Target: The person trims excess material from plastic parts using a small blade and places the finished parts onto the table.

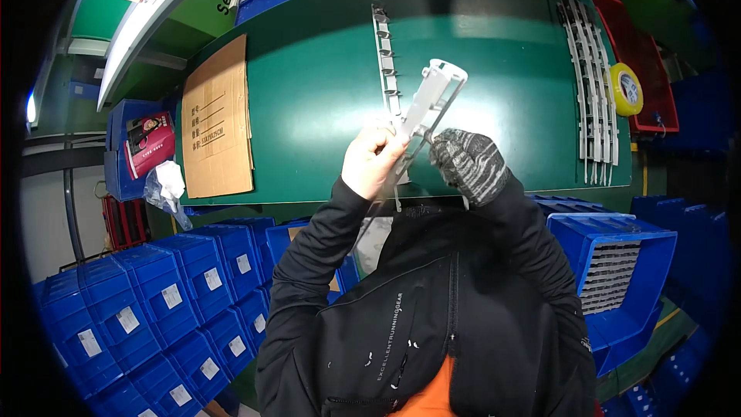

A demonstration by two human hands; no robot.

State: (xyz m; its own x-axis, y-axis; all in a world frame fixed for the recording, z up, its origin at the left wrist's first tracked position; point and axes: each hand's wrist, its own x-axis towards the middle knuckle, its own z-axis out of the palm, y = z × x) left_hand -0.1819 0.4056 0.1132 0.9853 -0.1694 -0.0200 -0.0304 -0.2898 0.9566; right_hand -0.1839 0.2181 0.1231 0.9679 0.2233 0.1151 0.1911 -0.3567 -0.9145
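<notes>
Both hands hold a long grey plastic strip (429,100) tilted above the green worktop (494,46). The bare left hand (373,161) grips its lower part; the gloved right hand (468,164) pinches it just beside. Another strip (386,58) lies flat on the worktop behind it. A stack of strips (593,93) lies to the right, beside a yellow tape roll (627,89). Cardboard (217,120) lies to the left.

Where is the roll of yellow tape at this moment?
In the head view, the roll of yellow tape stands at the right end of the green table, between the stack of grey plastic strips and a red bin.
</notes>
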